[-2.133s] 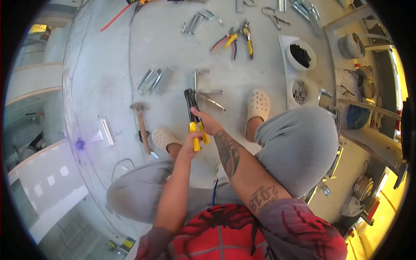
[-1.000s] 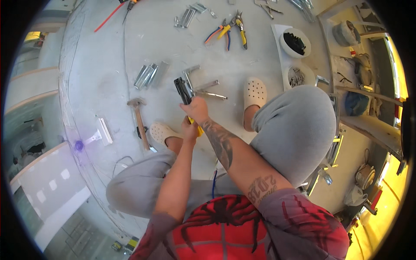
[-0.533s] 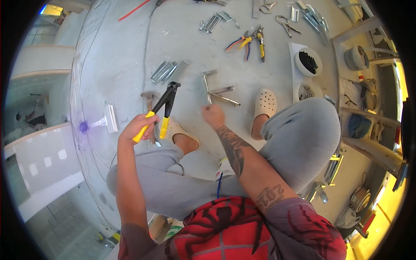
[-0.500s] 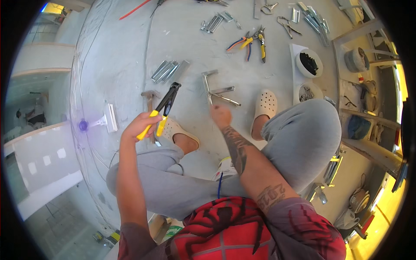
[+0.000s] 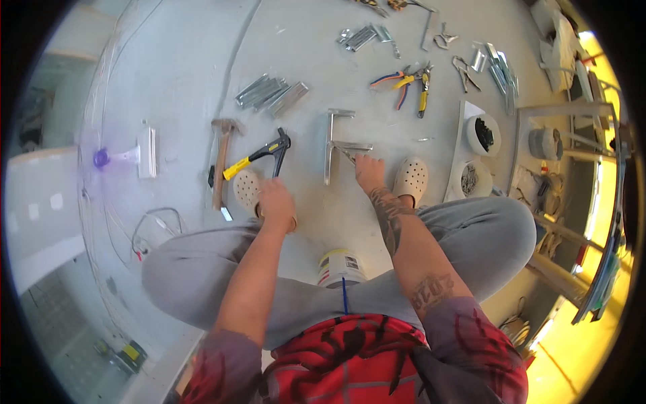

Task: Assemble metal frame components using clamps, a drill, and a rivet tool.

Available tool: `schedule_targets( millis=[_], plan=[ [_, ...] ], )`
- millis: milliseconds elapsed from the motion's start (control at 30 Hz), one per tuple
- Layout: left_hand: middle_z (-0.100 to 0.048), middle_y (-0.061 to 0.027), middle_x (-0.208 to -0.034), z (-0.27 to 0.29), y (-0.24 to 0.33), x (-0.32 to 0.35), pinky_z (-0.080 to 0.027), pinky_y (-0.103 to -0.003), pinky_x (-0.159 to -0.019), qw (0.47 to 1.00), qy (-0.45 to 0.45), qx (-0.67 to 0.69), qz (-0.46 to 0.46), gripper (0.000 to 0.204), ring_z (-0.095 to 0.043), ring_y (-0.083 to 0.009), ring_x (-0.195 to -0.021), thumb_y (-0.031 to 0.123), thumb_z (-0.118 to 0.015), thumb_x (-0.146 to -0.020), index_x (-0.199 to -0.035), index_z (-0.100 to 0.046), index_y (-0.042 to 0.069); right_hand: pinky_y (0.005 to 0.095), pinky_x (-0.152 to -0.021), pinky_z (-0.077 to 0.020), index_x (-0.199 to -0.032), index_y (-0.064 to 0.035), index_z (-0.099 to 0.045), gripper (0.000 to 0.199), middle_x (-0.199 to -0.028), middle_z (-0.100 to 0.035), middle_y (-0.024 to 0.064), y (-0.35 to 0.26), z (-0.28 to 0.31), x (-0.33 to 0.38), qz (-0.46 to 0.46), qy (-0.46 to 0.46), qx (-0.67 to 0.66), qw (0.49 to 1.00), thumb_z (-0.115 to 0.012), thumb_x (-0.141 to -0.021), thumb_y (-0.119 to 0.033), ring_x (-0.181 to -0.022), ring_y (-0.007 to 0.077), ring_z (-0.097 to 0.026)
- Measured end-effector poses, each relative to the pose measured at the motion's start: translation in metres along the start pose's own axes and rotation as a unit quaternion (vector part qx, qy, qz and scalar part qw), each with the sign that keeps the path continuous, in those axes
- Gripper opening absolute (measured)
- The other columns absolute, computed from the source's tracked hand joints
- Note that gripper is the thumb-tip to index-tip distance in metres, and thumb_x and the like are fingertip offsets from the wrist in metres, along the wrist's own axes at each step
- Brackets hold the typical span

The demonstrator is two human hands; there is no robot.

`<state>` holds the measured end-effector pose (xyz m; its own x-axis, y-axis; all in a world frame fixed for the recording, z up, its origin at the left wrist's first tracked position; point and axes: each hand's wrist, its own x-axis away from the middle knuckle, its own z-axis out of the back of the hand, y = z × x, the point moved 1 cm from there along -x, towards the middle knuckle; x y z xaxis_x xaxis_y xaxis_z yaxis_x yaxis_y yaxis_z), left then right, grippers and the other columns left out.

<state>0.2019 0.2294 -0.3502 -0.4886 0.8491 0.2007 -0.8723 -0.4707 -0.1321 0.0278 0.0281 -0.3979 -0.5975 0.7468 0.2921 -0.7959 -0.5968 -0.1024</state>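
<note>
In the head view, the person sat low over a grey concrete floor [image 5: 168,81], knees spread. The left hand [image 5: 276,196] hovered just below the yellow-and-black crimping tool [image 5: 259,153], which lay on the floor beside the left clog [image 5: 247,190]; the fingers were curled loosely, and I could not tell whether they touched a handle. The right hand [image 5: 369,172] reached forward, its fingertips pinched on the bent metal bracket [image 5: 336,143], which lay flat on the floor just ahead of the right clog [image 5: 411,179]. A wooden-handled hammer [image 5: 221,161] lay left of the crimping tool. Farther out lay a bundle of metal strips [image 5: 270,94] and pliers [image 5: 407,84]. A white bowl [image 5: 483,134] of dark small parts sat to the right.
</note>
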Motion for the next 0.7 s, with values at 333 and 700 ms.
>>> schedule_targets(
  millis=[333, 700],
  plan=[
    [-0.057, -0.0077, -0.071, 0.001, 0.144, -0.033, -0.048, -0.031, -0.054, 0.512, -0.061, 0.841, 0.166, 0.045, -0.058, -0.0164, -0.064, 0.047, -0.037, -0.102, -0.1, -0.051, 0.004, 0.0439, -0.068, -0.0528, -0.087, 0.0001, -0.065, 0.028, -0.076, -0.067, 0.0192, -0.039, 0.075, -0.03, 0.032, -0.047, -0.217, 0.974, -0.064, -0.081, -0.028, -0.07, 0.036, -0.066],
    [-0.053, -0.0036, -0.063, -0.017, 0.161, -0.019, -0.042, -0.027, -0.048, 0.524, -0.021, 0.836, 0.16, 0.04, -0.05, -0.0112, -0.051, 0.042, -0.035, -0.104, -0.093, -0.051, 0.006, 0.0459, -0.075, -0.0513, -0.087, 0.0022, -0.065, 0.033, -0.082, -0.067, 0.0236, -0.046, 0.073, -0.024, 0.03, -0.098, -0.139, 0.985, -0.065, -0.083, -0.031, -0.082, 0.0387, -0.066]
  ],
)
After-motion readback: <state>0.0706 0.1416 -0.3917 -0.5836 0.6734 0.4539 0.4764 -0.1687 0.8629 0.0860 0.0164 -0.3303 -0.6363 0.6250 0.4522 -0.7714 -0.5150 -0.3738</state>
